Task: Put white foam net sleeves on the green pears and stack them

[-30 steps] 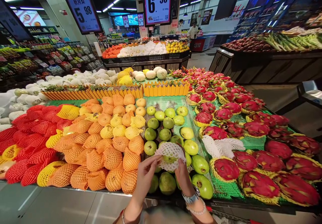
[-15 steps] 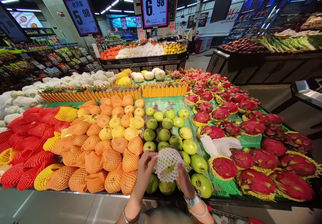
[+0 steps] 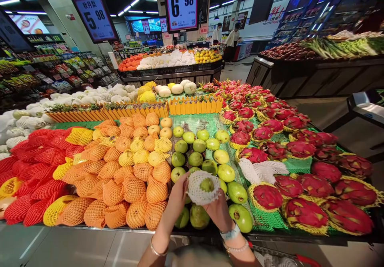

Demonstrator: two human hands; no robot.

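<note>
Between my two hands is a green guava [image 3: 207, 184] inside a white foam net sleeve [image 3: 196, 193], its bare end showing through the sleeve's opening. My left hand [image 3: 179, 191] grips the netted guava from the left, and my right hand [image 3: 218, 209] closes around its right side. Some of the fingers are hidden behind the sleeve. Below and around my hands lie bare green guavas [image 3: 199, 216] in rows on the display.
Orange-netted pears [image 3: 132, 189] lie to the left, red-netted fruit [image 3: 37, 187] beyond them. Dragon fruits [image 3: 306, 215] fill the right side. Loose white foam nets [image 3: 262, 171] lie beside the guavas. A low yellow fence [image 3: 196, 106] stands behind. Two people are in the background.
The foam sleeve has turned and opened out, so the guava's end now shows through it. My hands have come closer around it and moved slightly up.
</note>
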